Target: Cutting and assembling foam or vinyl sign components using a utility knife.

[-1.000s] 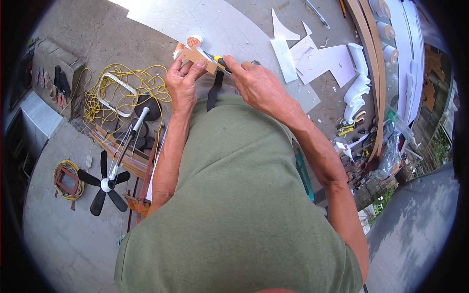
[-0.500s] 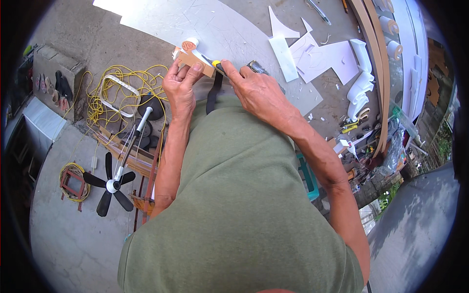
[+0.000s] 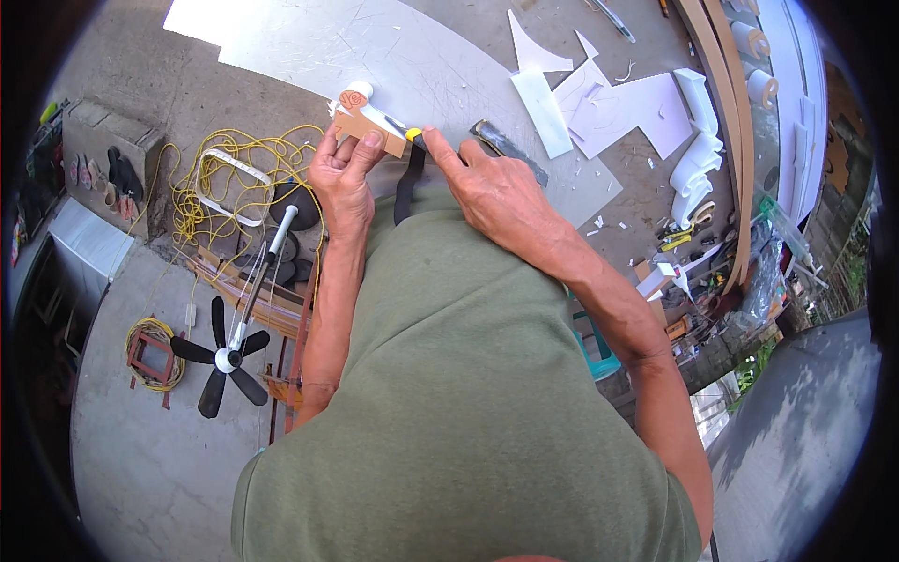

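Observation:
My left hand (image 3: 343, 192) pinches a small white cutout with a brown paper face (image 3: 351, 126) between thumb and fingers. It is held just above the near edge of the scratched, pale cutting sheet (image 3: 403, 47). My right hand (image 3: 498, 190) is closed round a yellow and black utility knife (image 3: 414, 137), index finger stretched along it. The knife's tip lies against the cutout's right edge, beside its curved white side. Most of the handle is hidden under my fingers. A dark, flat bar-like tool (image 3: 506, 150) lies on the sheet just beyond my right hand.
White board offcuts (image 3: 632, 122) lie to the right, near long curved brown strips (image 3: 716, 140). Scissors (image 3: 700, 215) and mixed tools are at the right. On the left are a tangled yellow cord (image 3: 201, 187), a black-bladed fan (image 3: 222, 359) and a concrete block with footwear (image 3: 112, 150).
The view has shifted slightly. The cutout is tipped a little differently in my left hand, and the knife stays at its right edge. Both hands keep their hold.

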### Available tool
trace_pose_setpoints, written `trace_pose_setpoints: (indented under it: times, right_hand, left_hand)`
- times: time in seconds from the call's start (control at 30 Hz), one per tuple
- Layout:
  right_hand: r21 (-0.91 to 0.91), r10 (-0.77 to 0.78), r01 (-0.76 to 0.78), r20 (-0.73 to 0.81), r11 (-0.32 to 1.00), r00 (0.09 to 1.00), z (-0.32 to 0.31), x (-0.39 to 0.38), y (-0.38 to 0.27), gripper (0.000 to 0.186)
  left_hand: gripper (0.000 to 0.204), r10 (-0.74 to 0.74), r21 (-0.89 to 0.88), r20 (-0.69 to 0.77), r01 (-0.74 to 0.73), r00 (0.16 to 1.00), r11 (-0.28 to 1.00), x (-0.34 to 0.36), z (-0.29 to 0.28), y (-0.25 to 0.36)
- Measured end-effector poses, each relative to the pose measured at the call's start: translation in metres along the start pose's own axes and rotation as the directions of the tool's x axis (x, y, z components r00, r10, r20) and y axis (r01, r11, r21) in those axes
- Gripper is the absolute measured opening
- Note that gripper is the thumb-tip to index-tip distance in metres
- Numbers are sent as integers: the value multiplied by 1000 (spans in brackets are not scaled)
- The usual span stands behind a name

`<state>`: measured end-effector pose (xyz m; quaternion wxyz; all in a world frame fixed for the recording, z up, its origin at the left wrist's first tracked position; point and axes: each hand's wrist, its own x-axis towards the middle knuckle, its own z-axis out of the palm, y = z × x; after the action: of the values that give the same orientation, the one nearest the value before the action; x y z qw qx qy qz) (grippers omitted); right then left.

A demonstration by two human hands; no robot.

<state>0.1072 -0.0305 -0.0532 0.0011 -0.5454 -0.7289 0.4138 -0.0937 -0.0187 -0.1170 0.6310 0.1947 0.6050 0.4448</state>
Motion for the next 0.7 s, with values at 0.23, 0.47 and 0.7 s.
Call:
trace_pose_setpoints:
  times: [0.23,0.47,0.7]
  right_hand:
    - [6,1,-1,32,1000,999,-4,-4,0,60]
    - [8,11,-11,32,1000,999,-4,-10,0,60]
    - [-7,17,-16,38,1000,999,-2,-11,-2,63]
  left_hand:
    - [62,-16,8,2,16,1000,1000,0,0,1]
    - [58,-2,-5,-10,2,1000,1000,-1,1,-1]
    - [58,3,-1,-10,-3,1000,1000,0,1,-1]
